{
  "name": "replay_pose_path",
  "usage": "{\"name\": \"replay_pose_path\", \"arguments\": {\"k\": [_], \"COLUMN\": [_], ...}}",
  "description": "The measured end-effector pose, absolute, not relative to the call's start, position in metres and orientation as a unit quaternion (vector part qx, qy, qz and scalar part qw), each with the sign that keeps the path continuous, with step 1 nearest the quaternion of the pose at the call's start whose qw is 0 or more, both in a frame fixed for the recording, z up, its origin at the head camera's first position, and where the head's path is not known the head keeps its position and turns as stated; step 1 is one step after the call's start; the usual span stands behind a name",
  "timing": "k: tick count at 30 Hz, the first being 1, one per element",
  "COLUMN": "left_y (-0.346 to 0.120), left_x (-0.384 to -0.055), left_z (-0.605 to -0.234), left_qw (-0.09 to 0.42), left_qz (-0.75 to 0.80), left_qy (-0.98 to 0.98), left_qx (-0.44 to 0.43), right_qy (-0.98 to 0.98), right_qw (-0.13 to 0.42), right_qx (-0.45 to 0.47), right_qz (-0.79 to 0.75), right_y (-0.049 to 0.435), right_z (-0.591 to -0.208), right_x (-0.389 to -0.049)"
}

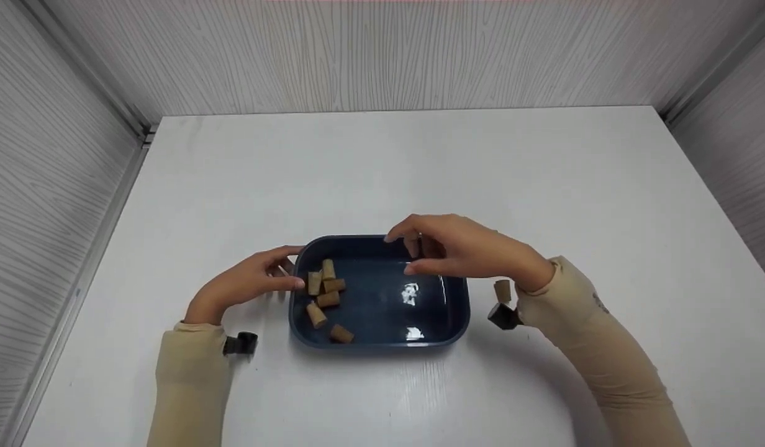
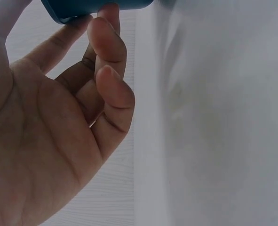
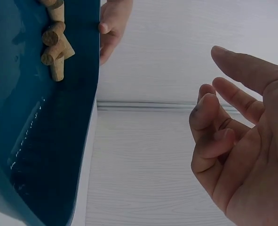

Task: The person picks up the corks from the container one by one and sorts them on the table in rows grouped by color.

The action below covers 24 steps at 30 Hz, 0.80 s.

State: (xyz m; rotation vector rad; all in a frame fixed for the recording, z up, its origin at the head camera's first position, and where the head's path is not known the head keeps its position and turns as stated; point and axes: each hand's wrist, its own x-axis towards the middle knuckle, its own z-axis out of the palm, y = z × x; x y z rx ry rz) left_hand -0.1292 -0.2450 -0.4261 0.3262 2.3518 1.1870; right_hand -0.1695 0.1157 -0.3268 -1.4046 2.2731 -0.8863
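A dark blue rectangular tray (image 1: 382, 345) sits on the white table. Several tapered corks (image 1: 328, 299) lie inside it, gathered toward the left end in the head view. At that end is my left hand (image 1: 249, 279), its thumb tip right at the rim and its index finger against the outer corner. In the left wrist view the other fingers (image 2: 115, 89) bend loosely beside the tray. My right hand (image 1: 466, 248) hovers over the tray's right part, fingers loosely bent, holding nothing. One more cork (image 1: 502, 290) stands outside the tray, beneath the right wrist.
The white tabletop (image 1: 407, 167) stretches around the tray on every side. Pale wood-grain panels (image 1: 382, 56) rise behind the table and along its left and right edges. A small black piece (image 1: 505, 316) juts from the right wrist, another (image 1: 243, 343) from the left.
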Motion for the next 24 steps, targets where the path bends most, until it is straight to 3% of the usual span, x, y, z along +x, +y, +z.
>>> {"name": "replay_pose_path", "arguments": {"k": [24], "left_y": [-0.246], "left_x": [-0.129], "left_z": [-0.423], "left_qw": [0.241], "left_qz": [0.416], "left_qy": [0.869], "left_qx": [0.116], "right_qy": [0.791], "right_qw": [0.200], "right_qx": [-0.550], "right_qz": [-0.177], "right_y": [0.040], "right_z": [-0.356], "right_x": [-0.173]}}
